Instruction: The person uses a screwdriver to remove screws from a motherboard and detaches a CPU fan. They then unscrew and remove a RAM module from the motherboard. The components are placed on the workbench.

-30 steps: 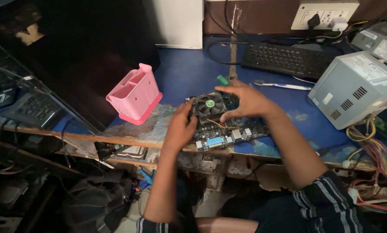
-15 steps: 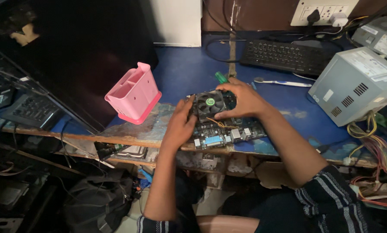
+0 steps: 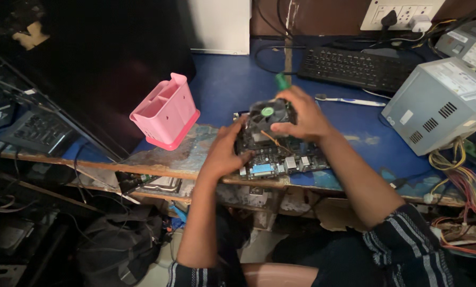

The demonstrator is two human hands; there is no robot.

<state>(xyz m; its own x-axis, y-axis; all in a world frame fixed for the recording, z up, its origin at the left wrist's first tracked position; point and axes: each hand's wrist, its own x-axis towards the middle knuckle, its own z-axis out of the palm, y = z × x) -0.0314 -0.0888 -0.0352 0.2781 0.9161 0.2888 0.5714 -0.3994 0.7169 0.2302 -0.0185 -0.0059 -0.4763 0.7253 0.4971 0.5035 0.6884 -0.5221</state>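
A dark green motherboard (image 3: 280, 159) lies near the front edge of the blue table (image 3: 227, 85). A black cooler fan (image 3: 268, 114) with a green centre sits over it, lifted a little, with a thin wire running down to the board. My right hand (image 3: 301, 114) grips the fan from the right and top. My left hand (image 3: 224, 151) presses on the left edge of the motherboard, fingers curled over it. A green screwdriver handle (image 3: 283, 81) pokes out just behind my right hand.
A pink plastic holder (image 3: 166, 111) stands left of the board. A black keyboard (image 3: 354, 66) and a toothbrush (image 3: 349, 100) lie behind. A grey power supply box (image 3: 439, 106) with loose cables (image 3: 455, 170) sits at the right. A dark monitor (image 3: 89, 58) fills the left.
My right hand has raised the cooler fan up off the motherboard. My left hand has stayed on the board's left edge.
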